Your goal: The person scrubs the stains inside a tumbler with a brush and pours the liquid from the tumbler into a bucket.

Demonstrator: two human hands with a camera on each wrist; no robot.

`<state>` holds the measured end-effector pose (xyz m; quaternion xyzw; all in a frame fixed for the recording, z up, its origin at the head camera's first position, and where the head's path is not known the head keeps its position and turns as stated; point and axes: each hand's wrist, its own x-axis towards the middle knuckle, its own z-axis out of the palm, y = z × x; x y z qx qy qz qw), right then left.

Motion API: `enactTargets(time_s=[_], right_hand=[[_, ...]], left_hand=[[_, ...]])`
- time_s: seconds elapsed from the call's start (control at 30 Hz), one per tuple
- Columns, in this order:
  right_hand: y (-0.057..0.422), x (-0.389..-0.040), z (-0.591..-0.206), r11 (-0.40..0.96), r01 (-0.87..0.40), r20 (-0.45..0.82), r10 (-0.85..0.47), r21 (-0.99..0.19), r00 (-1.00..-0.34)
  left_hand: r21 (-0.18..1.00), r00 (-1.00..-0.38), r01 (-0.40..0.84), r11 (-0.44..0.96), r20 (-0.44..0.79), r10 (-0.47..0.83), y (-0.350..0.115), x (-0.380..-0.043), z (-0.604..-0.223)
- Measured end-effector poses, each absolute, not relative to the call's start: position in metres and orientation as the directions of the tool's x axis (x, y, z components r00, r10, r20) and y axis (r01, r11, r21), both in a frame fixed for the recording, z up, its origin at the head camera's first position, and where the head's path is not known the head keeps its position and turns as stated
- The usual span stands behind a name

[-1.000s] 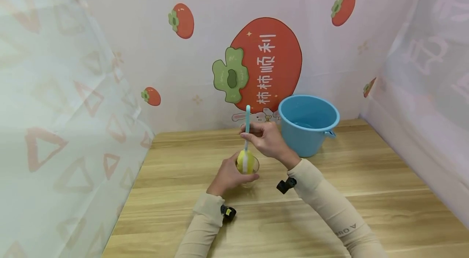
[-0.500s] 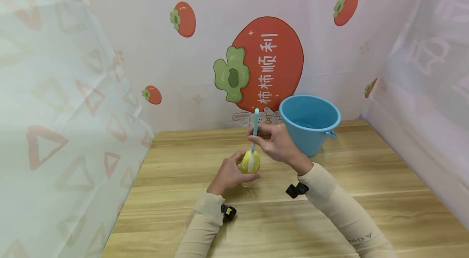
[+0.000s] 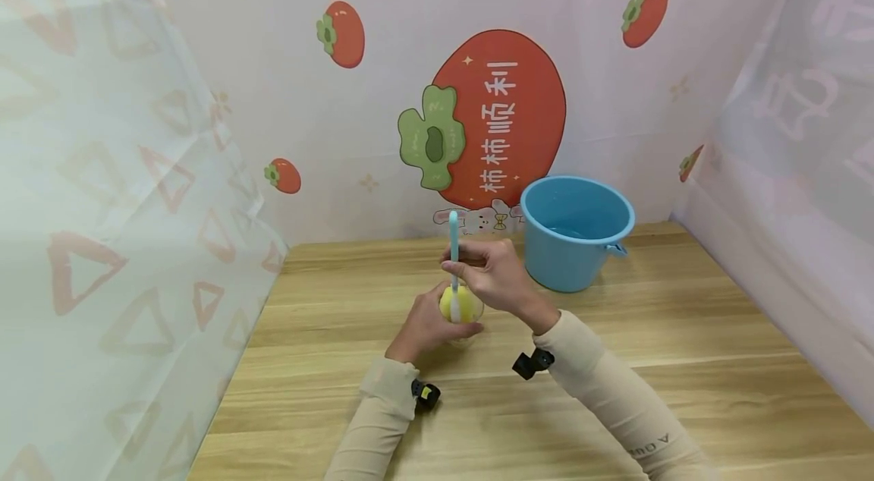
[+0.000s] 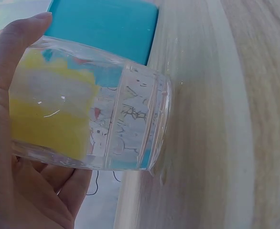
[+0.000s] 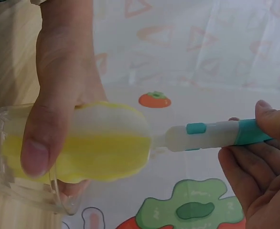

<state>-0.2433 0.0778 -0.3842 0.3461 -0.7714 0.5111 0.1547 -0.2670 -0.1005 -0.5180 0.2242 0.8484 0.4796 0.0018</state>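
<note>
A clear cup [image 4: 130, 119] is in my left hand [image 3: 425, 326], thumb and fingers around its wall. In the left wrist view, its base appears at or close above the wooden table. A cup brush with a yellow-and-white sponge head [image 5: 106, 150] sits partly inside the cup; part of the sponge sticks out past the rim. My right hand [image 3: 501, 281] pinches the brush's teal-and-white handle [image 3: 454, 238], which stands nearly upright above the cup. In the right wrist view, the left thumb [image 5: 39, 148] lies across the cup's outside.
A blue bucket [image 3: 570, 261] stands at the back of the wooden table [image 3: 328, 390], just right of my right hand. Printed cloth [image 3: 382, 48] hangs behind the table and along both sides.
The brush in my right hand swung to the right, then back left, and its handle is now slightly lower. My left hand and the bucket stay in place.
</note>
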Motion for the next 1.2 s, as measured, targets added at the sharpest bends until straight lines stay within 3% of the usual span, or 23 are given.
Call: enactTargets(time_s=[0.6,1.2], right_hand=[[0.095,-0.255,-0.378,0.333,-0.727,0.632,-0.360,-0.600,-0.686],[0.076,-0.238,-0.372,0.264,-0.745,0.616,-0.431,-0.613,-0.659]], left_hand=[[0.830,-0.907,0.354,0.430,0.193,0.374,-0.100,-0.264,-0.518],[0.797,-0.878,0.428,0.426,0.256,0.404,-0.101,-0.269,-0.519]])
